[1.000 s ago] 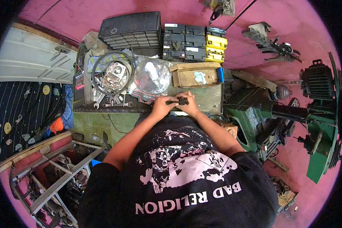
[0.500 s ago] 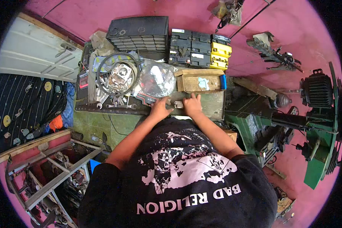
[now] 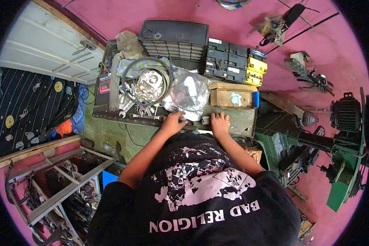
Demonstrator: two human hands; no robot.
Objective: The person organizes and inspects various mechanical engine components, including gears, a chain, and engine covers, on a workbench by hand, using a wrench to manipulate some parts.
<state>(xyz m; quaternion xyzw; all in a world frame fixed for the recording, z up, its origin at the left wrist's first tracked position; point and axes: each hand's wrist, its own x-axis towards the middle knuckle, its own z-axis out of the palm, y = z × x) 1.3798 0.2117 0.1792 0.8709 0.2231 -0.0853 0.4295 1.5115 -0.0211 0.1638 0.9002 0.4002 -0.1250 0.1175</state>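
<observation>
My left hand (image 3: 173, 123) rests at the bench's front edge, thumb apart from the fingers. Its fingertips are by the lower edge of a clear plastic bag (image 3: 189, 93), and whatever lies under them is hidden. My right hand (image 3: 220, 124) lies on the bench top with its fingers stretched forward, below an open cardboard box (image 3: 227, 95). Between the hands, close to the right one, sits a small bundle of short metal pieces (image 3: 206, 119), too small to identify. A combination wrench (image 3: 145, 117) lies left of my left hand.
A black ring-shaped cable or belt (image 3: 125, 82) circles metal parts (image 3: 149, 84) on the left. Behind stand a black drawer cabinet (image 3: 174, 37) and stacked batteries (image 3: 227, 59). A green machine (image 3: 342, 176) is at the right, a metal-framed rack (image 3: 57, 188) at lower left.
The view has shifted, so the bench appears farther right and lower. My left hand has moved left, away from the metal pieces. My right hand's fingers look straighter.
</observation>
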